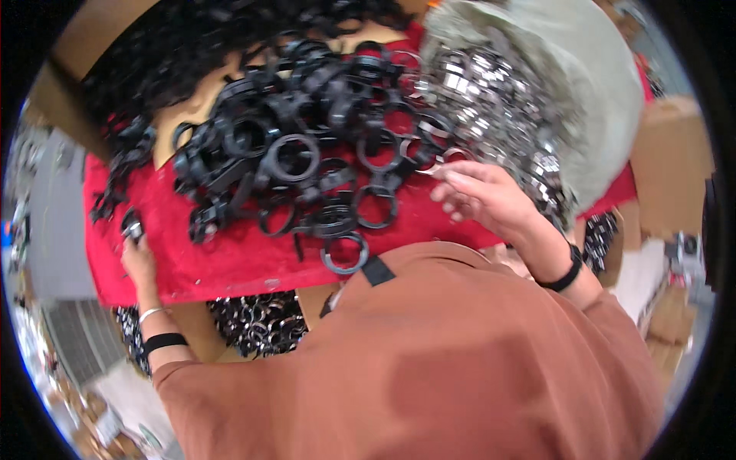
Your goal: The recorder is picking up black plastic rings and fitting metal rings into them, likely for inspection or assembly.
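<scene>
At the left end of the red cloth, my left hand (139, 261) is closed on a small black ring clamp (132, 224), its fingers partly hidden. My right hand (491, 195) is over the right part of the cloth, thumb and fingers pinched at the edge of a shiny metal band (425, 170); blur softens the contact. Between the hands spreads a heap of black plastic rings (307, 107). One grey-black ring (345, 253) lies at the cloth's near edge, close to my body. Beside my right hand, silver metal bands (498, 100) are piled in a pale sack.
Red cloth (169, 264) covers the table. The pale sack (594, 84) is spread open at the right. More black parts (176, 65) fill the back left, next to a cardboard panel (69, 107). Boxes of rings (261, 322) stand below the near edge; a carton (675, 169) is at far right.
</scene>
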`<state>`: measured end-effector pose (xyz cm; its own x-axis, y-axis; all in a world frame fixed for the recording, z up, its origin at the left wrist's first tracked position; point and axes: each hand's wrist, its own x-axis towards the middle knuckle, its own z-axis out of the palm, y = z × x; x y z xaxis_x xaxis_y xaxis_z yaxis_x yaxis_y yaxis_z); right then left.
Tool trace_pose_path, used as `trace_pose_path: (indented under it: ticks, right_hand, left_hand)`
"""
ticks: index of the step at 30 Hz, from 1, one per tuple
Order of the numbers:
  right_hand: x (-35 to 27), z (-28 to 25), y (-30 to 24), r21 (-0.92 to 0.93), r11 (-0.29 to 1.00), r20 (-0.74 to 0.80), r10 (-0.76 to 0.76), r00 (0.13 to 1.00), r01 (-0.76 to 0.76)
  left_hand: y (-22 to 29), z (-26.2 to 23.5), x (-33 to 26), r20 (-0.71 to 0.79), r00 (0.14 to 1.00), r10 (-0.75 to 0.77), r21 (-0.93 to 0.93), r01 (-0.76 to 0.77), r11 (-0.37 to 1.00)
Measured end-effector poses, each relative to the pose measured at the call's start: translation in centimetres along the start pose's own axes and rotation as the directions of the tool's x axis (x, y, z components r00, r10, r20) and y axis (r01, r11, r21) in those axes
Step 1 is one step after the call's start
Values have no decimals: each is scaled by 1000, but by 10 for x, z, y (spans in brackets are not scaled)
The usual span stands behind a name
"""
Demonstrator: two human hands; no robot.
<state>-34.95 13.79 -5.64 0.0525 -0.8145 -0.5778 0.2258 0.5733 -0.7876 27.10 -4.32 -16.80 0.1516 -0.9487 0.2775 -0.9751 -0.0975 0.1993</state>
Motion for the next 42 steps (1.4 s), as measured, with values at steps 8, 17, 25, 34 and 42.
trace_pose_path:
  ticks: [8,17,25,34,42]
  right_hand:
    - [-11,13,16,-120,991,-109,40,993,-53]
    - [-17,17,47,-167,983,-121,55,991,-75]
    - [-12,19,68,-268,963,-119,-37,992,4]
    - [20,-7,70,-471,880,-199,-178,964,66]
    - [23,7,66,-685,696,-103,-386,917,216]
  left_hand:
    - [58,-64,42,289,941,-175,-624,324,711]
    - [104,-32,-58,90,969,-229,-453,244,858]
    - [113,-28,-88,111,966,-233,-480,258,839]
    - [106,-44,-114,100,960,-260,-513,274,814]
    - [104,-51,-135,99,948,-301,-514,308,801]
